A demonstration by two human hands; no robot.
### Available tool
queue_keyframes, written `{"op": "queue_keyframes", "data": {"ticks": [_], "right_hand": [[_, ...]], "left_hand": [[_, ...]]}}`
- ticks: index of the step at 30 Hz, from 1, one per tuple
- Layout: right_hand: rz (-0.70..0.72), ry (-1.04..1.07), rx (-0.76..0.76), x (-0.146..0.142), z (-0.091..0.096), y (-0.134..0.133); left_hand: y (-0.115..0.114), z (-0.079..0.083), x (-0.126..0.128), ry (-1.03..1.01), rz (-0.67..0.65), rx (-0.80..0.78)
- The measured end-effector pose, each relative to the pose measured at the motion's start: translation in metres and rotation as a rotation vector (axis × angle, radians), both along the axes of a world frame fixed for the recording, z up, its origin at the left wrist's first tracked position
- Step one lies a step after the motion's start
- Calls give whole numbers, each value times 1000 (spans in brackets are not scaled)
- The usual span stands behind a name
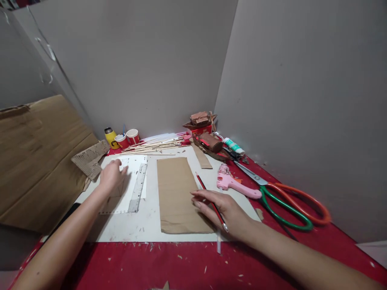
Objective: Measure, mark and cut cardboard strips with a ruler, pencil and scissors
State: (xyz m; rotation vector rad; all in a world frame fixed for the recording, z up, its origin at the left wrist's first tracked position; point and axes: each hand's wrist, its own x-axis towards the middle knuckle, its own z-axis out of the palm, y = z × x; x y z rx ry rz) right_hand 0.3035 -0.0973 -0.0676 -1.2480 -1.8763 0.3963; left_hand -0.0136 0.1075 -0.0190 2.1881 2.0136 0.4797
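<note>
My left hand [111, 176] is over a white sheet of paper [137, 161] with pencil lines on it. Its thumb stands apart from the bent fingers, whose tips are partly hidden, and I see nothing held in it. To its right a clear ruler [139, 187] lies on the sheet. My right hand [225, 207] holds a red and black pencil [208, 191], tilted with one end upward and to the left. That hand hovers at the right edge of a brown cardboard rectangle [175, 193], which lies flat on a large white board [127, 231].
Right of the board are a pink glue gun [234, 185] and big scissors [272, 197] with green and orange handles. Thin wooden sticks [157, 145], red paper cups [132, 137] and a yellow bottle [111, 137] stand or lie behind. A large cardboard sheet [39, 161] leans at left.
</note>
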Motion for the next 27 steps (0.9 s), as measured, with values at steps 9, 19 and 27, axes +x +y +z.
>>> {"op": "queue_keyframes", "data": {"ticks": [9, 19, 27], "right_hand": [[-51, -360, -60, -1, -12, 1], [5, -463, -105, -10, -4, -2], [101, -449, -123, -17, 0, -17]], "left_hand": [[-25, -17, 33, 75, -190, -163], [-29, -15, 33, -460, -220, -300], [-30, -25, 69, -862, -197, -404]]}}
